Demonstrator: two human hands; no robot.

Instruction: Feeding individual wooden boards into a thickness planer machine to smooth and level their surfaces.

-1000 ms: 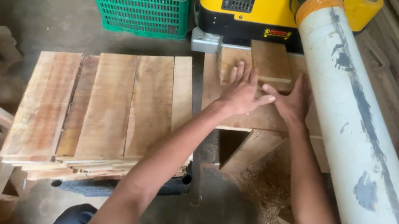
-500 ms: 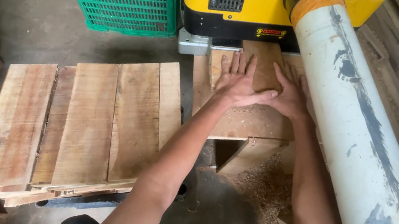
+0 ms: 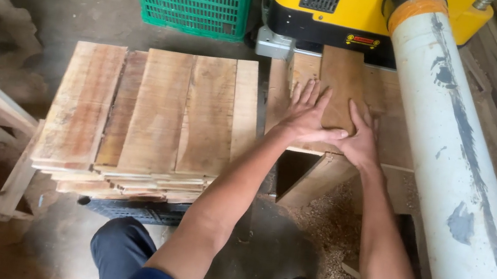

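A stack of flat boards (image 3: 149, 122) is seen at the left, resting on a dark crate near the person's knee; it lies well apart from both hands and is not touched. Farther off, a green plastic basket (image 3: 194, 4) filled with small wood blocks stands on the floor.

The left hand (image 3: 303, 118) is laid flat, fingers spread and extended, on the near-left part of a short wooden board (image 3: 342, 84). Nothing is gripped; the palm is simply pressed down. The right hand (image 3: 361, 139) is likewise open and flat, just beside the left, thumb touching or nearly touching it, at the board's near end.

The board lies on the wooden tabletop (image 3: 393, 128) in front of a yellow thickness planer (image 3: 353, 8). Its long axis runs near to far, straight away from the person, and its far end reaches the planer's mouth; whether it has entered cannot be told. The board therefore lies directly ahead of both hands, on the far side of the palms. The two hands are about equally near it, the left reaching slightly farther forward.

At the right, a large white pipe (image 3: 457, 190) with an orange collar runs from the planer towards the near edge, close beside the right forearm.
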